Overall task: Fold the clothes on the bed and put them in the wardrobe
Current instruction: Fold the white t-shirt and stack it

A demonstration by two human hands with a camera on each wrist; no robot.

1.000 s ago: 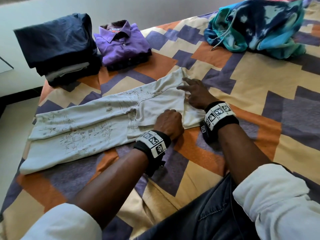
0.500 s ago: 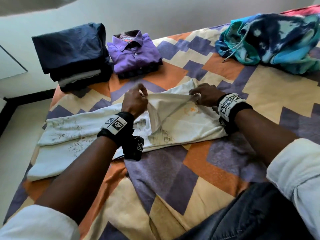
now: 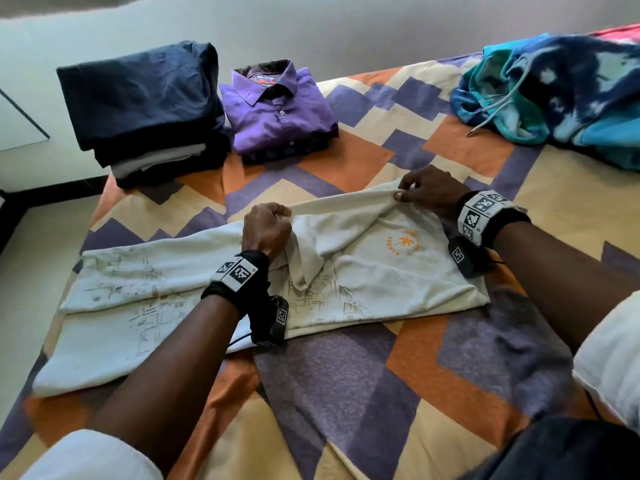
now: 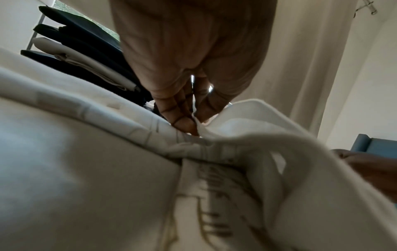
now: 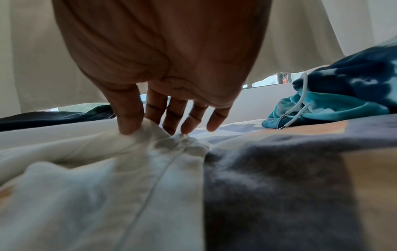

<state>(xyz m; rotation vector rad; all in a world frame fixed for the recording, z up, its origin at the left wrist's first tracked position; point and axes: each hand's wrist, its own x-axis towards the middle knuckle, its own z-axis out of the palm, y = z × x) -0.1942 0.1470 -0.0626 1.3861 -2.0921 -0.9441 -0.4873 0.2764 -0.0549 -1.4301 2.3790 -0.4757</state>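
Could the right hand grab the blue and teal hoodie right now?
Probably not right away. The right hand is busy pinching the cream T-shirt, so it would have to let go first. Otherwise only bare bedspread lies between it and the hoodie, so the way looks free.

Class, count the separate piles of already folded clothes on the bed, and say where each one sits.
2: the dark navy stack at the far left corner, and the purple shirt just right of it. Layers within each stack cannot be counted.
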